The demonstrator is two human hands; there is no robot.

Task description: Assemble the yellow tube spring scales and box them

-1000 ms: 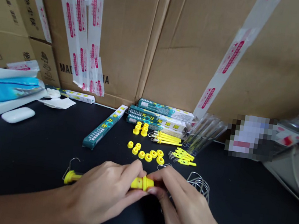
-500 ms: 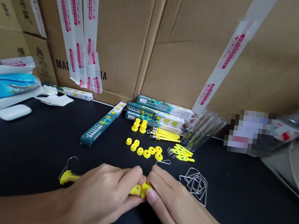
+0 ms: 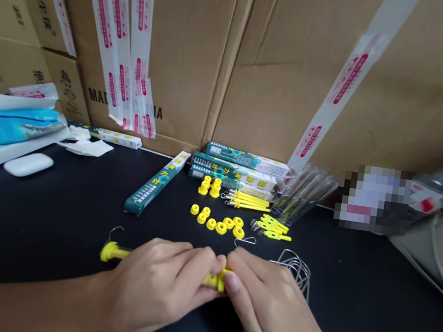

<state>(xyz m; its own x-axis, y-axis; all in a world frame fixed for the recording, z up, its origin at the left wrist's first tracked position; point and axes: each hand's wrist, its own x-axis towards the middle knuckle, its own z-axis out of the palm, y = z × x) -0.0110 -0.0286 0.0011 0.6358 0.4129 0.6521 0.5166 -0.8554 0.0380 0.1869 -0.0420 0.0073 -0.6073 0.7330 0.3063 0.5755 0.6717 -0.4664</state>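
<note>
My left hand [image 3: 159,283] is wrapped round a yellow tube-shaped spring scale [image 3: 113,251] that lies across the black table. Its left end with a wire hook sticks out past my knuckles. My right hand [image 3: 268,304] pinches the scale's right end cap [image 3: 218,281] between thumb and fingers. Both hands touch at the cap, so most of the tube is hidden.
Beyond my hands lie several yellow rings [image 3: 219,224], yellow pins [image 3: 274,229], wire hooks [image 3: 293,267], clear tubes [image 3: 304,194] and teal boxes [image 3: 157,183]. A white mouse [image 3: 28,163] sits at the left. Taped cardboard cartons [image 3: 261,61] wall off the back.
My hands have stayed closed on the scale; the view shifted slightly, and my right fingers now cover more of the yellow end cap.
</note>
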